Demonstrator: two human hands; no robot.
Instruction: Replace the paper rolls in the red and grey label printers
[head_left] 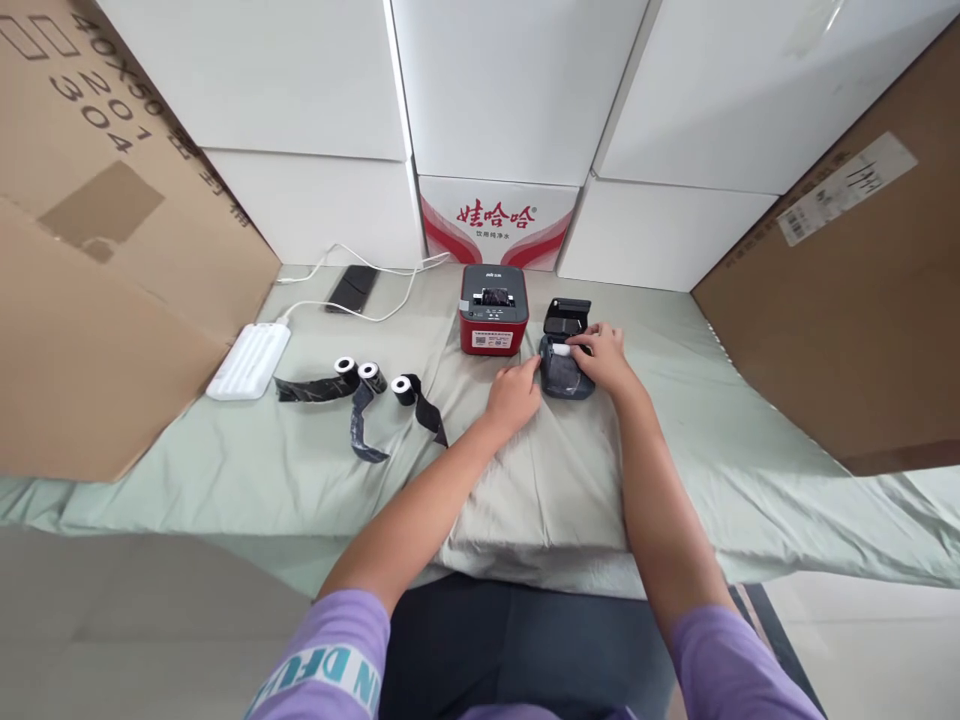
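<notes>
A small dark portable printer (568,375) sits on the cloth with its lid (568,310) flipped up. Inside its bay lies a white paper roll (560,350). My right hand (602,357) reaches over the printer from the right, its fingertips closed at the end of that roll. On the other side, my left hand (514,397) rests low, index finger stretched out to touch the printer's left edge and the other fingers loosely curled. Just behind my left hand stands a red and black label printer (493,312), a dark printed strip showing at its top slot.
Three partly unrolled black rolls (346,368) lie at the left on the green cloth (315,500). Farther left are a white power bank (250,362), a white cable (352,312) and a dark phone (353,289). Cardboard boxes (112,330) flank both sides; white boxes (495,80) line the back.
</notes>
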